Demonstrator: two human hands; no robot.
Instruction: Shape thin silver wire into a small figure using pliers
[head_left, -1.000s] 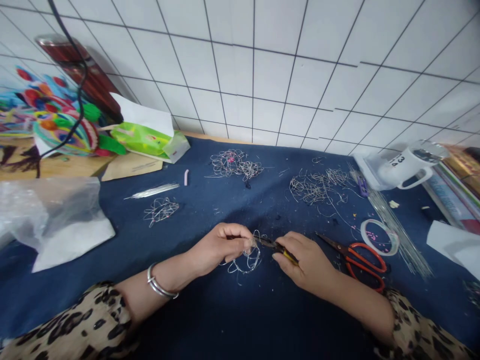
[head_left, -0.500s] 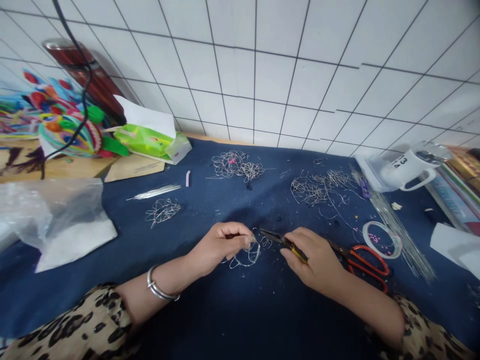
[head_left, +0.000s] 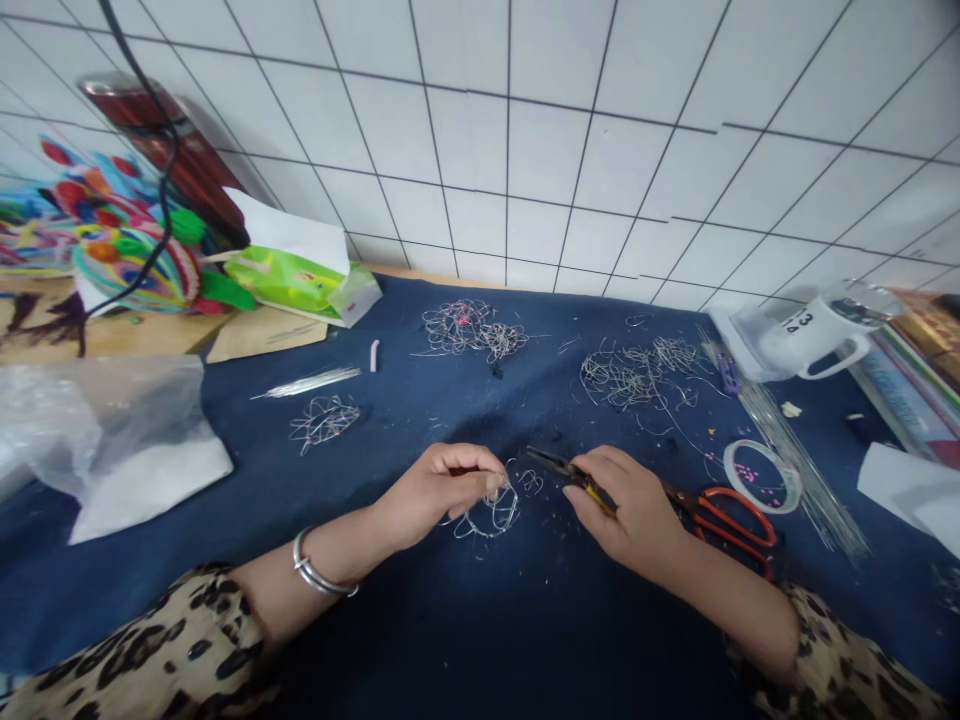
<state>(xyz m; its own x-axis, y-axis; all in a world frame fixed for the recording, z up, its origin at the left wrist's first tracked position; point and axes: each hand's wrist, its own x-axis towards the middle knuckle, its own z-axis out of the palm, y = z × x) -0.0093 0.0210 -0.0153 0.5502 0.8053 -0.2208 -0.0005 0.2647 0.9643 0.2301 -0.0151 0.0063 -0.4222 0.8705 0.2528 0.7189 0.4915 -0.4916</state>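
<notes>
My left hand [head_left: 450,492] pinches a piece of thin silvery wire [head_left: 504,517] between thumb and fingertips, and its bent loops hang just beneath the fingers. My right hand [head_left: 634,508] is wrapped round a pair of pliers [head_left: 556,463] with dark jaws and yellow-and-black handles. The jaws point left toward the wire, a short gap away from it. Between the hands a small curl of wire [head_left: 532,482] lies on the dark blue cloth [head_left: 480,630]. Red-handled scissors [head_left: 739,520] rest beside my right wrist, partly hidden by it.
Wire tangles [head_left: 630,372] lie at the back right, others [head_left: 472,330] at back centre, and a small bunch [head_left: 325,420] at left. A tape-like ring [head_left: 795,488] holds pink beads. Straight wires [head_left: 817,480], a white mug [head_left: 817,335] and a plastic bag [head_left: 150,440] flank the work area.
The pliers' jaws have shifted slightly right and up, a little farther from the wire. My left hand keeps its pinch on the wire nearly in place. The view has moved slightly.
</notes>
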